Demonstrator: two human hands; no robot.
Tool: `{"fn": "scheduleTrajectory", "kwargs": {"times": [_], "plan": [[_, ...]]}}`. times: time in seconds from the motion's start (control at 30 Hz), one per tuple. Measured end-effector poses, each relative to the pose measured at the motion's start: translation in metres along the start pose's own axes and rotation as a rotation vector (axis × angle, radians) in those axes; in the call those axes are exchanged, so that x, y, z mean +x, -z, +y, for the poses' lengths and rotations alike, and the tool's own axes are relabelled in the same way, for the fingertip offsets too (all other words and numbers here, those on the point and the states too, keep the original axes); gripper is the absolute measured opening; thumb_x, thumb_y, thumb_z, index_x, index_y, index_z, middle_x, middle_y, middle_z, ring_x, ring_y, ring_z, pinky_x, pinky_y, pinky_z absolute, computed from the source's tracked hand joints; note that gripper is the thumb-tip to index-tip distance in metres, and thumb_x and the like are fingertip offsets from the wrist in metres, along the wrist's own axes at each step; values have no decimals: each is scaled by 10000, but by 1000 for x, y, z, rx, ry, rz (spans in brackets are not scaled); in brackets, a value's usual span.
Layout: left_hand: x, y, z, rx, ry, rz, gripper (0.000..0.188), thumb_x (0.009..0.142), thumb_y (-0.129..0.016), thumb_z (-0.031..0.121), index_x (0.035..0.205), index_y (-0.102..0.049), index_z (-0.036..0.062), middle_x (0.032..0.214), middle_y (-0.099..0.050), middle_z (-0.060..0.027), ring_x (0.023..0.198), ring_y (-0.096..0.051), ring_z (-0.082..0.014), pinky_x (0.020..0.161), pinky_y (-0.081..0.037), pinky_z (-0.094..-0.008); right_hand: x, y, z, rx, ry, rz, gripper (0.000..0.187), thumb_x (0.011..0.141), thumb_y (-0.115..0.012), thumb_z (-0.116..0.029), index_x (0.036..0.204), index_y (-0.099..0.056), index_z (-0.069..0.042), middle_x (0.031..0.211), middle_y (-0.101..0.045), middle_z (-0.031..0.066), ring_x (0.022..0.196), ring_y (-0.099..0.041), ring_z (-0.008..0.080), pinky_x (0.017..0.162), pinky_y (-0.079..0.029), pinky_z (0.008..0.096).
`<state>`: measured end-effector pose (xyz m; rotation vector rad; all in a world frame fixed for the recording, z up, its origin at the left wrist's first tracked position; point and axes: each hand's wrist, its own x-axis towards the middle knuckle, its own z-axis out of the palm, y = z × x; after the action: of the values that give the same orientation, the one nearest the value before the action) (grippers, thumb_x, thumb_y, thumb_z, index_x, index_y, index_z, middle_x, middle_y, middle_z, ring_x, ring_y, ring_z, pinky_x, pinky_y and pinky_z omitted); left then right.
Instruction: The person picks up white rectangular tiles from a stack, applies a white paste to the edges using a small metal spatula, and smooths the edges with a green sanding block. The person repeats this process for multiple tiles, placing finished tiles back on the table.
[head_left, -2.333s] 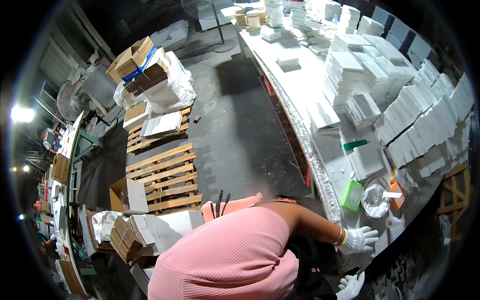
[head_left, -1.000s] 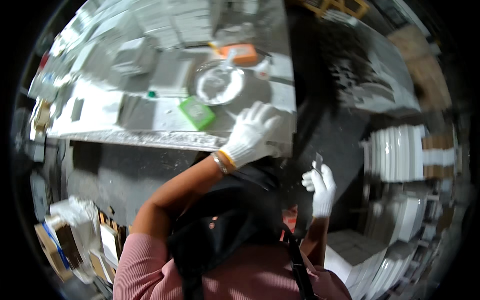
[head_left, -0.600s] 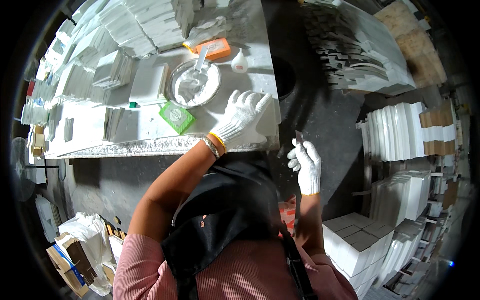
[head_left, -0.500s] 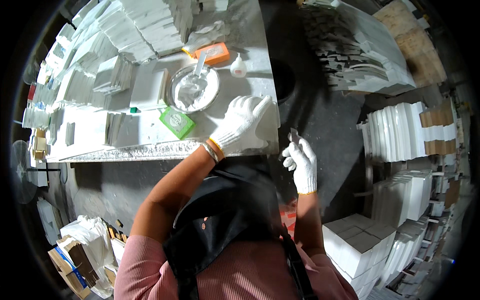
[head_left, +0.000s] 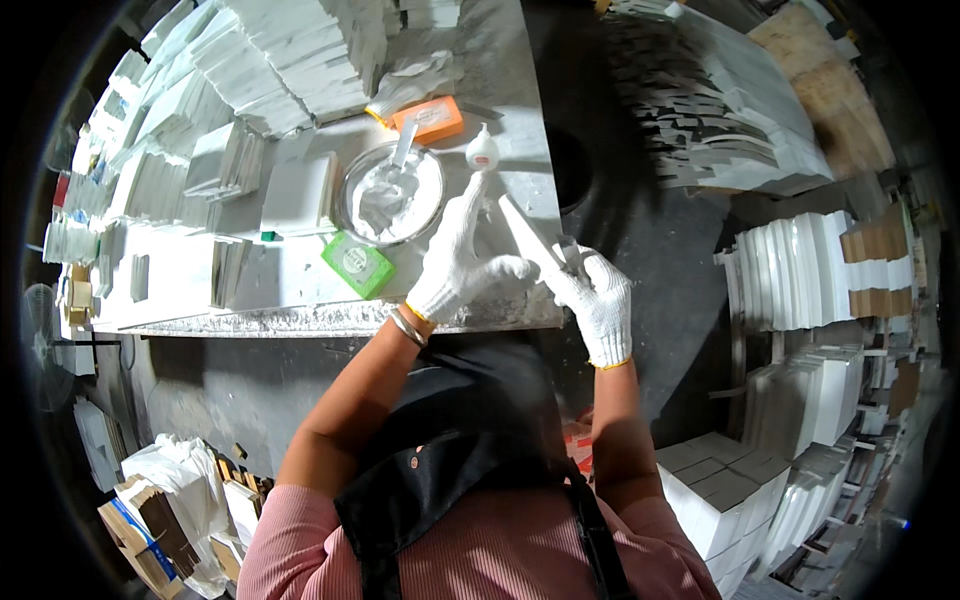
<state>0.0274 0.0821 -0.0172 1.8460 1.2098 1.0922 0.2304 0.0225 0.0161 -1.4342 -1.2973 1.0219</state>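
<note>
My left hand [head_left: 452, 262], in a white knitted glove, is over the table's front edge with its fingers stretched forward and thumb out to the right. No object shows in its grasp. A white tile [head_left: 527, 236], seen nearly edge-on, slants between my two hands, its lower end at the fingers of my right hand [head_left: 602, 308]. That gloved hand is closed on a small grey scraper blade [head_left: 569, 252]; whether it also grips the tile is hard to tell. Ahead of my left hand are a metal bowl [head_left: 441, 207] of white paste and a white squeeze bottle [head_left: 482, 153].
A putty knife [head_left: 405, 143] leans in the bowl. Beside it lie an orange box [head_left: 430, 120], a green box [head_left: 358, 266] and flat white tiles [head_left: 298, 197]. Tile stacks [head_left: 290, 60] crowd the table's back left. More stacks [head_left: 790, 268] and white boxes [head_left: 725, 485] stand at the right.
My left hand has lifted and turned, fingers now forward. The tile has come up on edge between my hands. My right hand has moved up toward it, still with the scraper blade.
</note>
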Motion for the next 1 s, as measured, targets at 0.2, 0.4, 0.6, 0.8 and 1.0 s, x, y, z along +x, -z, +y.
{"fn": "scheduleTrajectory", "kwargs": {"times": [0.2, 0.4, 0.6, 0.8, 1.0], "plan": [[13, 16, 2, -586, 318, -250, 640, 708, -893, 207, 1233, -573, 29, 1054, -641, -39, 970, -613, -150, 875, -514, -310, 8, 14, -24, 5, 66, -260, 292, 899, -713, -156, 1155, -670, -22, 903, -694, 23, 665, -597, 41, 608, -483, 201], [18, 9, -16, -721, 264, -292, 461, 733, -867, 106, 1112, -616, 34, 1007, -655, -17, 915, -616, -94, 819, -523, -266, 28, 35, -46, -147, 32, -299, 252, 989, -540, -101, 1206, -656, -42, 879, -701, 48, 635, -568, 52, 568, -458, 209], [28, 11, -8, -678, 269, -355, 407, 758, -844, 92, 1097, -631, 18, 941, -673, -7, 870, -606, -84, 814, -516, -259, 62, 22, -64, -429, 289, -542, 256, 921, -639, -94, 1165, -703, -49, 1074, -738, 132, 916, -726, 223, 798, -564, 324], [25, 10, -15, -447, 169, -339, 375, 791, -820, 110, 1084, -609, 7, 914, -661, -7, 826, -572, -64, 756, -500, -255, 73, 15, -57, -337, 267, -635, 277, 899, -663, -86, 1170, -716, -64, 1050, -741, 135, 940, -725, 254, 812, -566, 333], [19, 1, -29, -616, 165, -309, 329, 818, -795, 118, 1071, -614, 11, 925, -656, -6, 832, -590, -78, 746, -505, -259, 48, 34, -66, -483, 232, -588, 265, 893, -674, -88, 1153, -725, -72, 1033, -745, 119, 902, -725, 245, 783, -569, 335]]}}
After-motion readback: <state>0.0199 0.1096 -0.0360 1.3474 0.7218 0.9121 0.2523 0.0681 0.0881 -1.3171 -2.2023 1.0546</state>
